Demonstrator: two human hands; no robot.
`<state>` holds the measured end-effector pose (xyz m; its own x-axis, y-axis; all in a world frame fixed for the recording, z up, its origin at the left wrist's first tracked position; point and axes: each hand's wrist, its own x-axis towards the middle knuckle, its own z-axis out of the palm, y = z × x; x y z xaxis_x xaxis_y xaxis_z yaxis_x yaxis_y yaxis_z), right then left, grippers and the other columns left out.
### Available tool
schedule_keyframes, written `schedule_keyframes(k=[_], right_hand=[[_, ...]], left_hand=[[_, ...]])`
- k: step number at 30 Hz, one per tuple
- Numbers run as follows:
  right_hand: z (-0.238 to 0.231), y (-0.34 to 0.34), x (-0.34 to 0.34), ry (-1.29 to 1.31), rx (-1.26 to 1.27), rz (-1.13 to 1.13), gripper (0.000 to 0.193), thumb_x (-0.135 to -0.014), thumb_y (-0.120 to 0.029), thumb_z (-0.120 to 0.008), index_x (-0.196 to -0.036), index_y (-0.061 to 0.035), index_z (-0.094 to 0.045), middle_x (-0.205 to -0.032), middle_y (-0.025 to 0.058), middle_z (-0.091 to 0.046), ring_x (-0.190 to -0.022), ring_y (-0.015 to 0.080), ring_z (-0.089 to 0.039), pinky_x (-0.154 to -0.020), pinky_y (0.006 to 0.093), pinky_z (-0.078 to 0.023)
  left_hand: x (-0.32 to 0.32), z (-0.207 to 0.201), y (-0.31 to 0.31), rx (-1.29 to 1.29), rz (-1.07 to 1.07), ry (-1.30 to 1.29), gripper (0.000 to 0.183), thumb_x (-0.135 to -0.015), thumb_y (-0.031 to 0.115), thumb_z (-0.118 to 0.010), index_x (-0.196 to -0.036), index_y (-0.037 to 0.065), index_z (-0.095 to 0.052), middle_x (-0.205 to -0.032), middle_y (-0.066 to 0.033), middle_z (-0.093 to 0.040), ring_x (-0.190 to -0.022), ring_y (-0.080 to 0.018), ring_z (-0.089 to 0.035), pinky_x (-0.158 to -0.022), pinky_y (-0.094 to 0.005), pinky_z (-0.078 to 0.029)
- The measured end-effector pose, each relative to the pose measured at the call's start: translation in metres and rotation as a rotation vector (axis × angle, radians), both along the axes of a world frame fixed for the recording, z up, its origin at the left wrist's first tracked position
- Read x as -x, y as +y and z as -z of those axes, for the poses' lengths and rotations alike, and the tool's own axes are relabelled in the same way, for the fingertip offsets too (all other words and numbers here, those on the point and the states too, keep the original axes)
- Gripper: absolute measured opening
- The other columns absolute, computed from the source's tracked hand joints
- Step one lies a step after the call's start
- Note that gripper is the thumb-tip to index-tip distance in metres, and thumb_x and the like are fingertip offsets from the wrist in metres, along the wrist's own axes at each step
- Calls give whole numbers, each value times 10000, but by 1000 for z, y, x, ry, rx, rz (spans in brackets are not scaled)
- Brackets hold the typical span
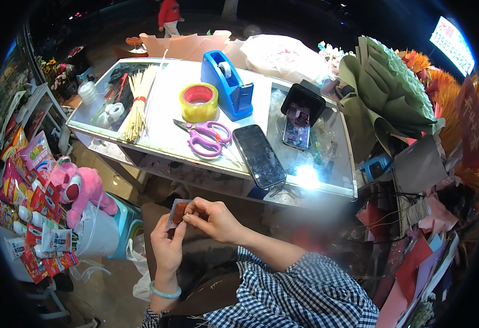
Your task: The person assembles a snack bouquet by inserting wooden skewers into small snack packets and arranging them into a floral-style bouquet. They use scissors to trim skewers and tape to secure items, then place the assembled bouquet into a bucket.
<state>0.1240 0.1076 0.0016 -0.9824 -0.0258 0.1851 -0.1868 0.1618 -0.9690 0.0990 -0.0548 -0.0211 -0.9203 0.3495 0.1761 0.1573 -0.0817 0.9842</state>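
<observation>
In front of my lap, my left hand (165, 244) grips a small flat packet (178, 212) with a reddish-brown middle and a pale edge. My right hand (217, 220) is pinched against the packet's right side; whether its fingertips hold the edge or its contents is too small to tell. Beyond my hands on the white table lie a black phone (259, 155), purple-handled scissors (209, 138) and a roll of yellow tape (199, 102). Farther back stands a blue tape dispenser (228, 85).
A bundle of wooden sticks (139, 101) lies on the table's left, and a second phone (297, 124) leans on a dark stand at right. A pink plush toy (83, 188) and a snack-packet bouquet fill the left. Green wrapping paper (370, 87) and paper sheets crowd the right.
</observation>
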Motion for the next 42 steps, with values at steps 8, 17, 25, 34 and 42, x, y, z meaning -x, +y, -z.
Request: schedule_keyframes(k=[8,17,25,34,42], right_hand=[[1,-2,-1,32,7,13,145,-884,-108,-599,-893,17,-526,-646,111,-570,-568,165,-537,-553,295,-440],[-2,1,-2,-4,-22,-30,139,-891,-99,-586,-907,23,-522,-673,117,-588,-591,170,-558,-568,297,-451],[-2,1,-1,39,-54,-32,130,-888,-98,-587,-907,16,-528,-688,125,-599,-612,212,-593,-579,305,-465],[3,1,0,75,-40,-29,128,-886,-100,-587,-901,11,-525,-717,132,-602,-624,247,-604,-582,321,-470],[6,2,0,99,-48,-38,126,-886,-96,-588,-901,5,-515,-739,132,-605,-646,252,-611,-588,325,-472]], left_hand=[[0,-1,0,43,34,-15,192,-892,145,-622,-1013,-3,-606,-730,41,-539,-600,-25,-470,-535,-169,-364],[-3,-3,-1,-8,54,-123,184,-896,161,-616,-968,-9,-619,-811,-5,-551,-567,-39,-474,-491,-184,-369],[-2,0,-3,-9,79,-151,186,-905,169,-608,-991,4,-611,-713,23,-518,-513,-24,-432,-454,-177,-331],[-3,-4,-1,-45,112,-229,241,-916,180,-586,-1064,-9,-608,-787,-27,-618,-568,-68,-581,-457,-164,-396],[-2,-6,-1,-75,146,-226,342,-949,261,-530,-1113,-32,-594,-828,-49,-643,-602,-103,-629,-456,-166,-414]])
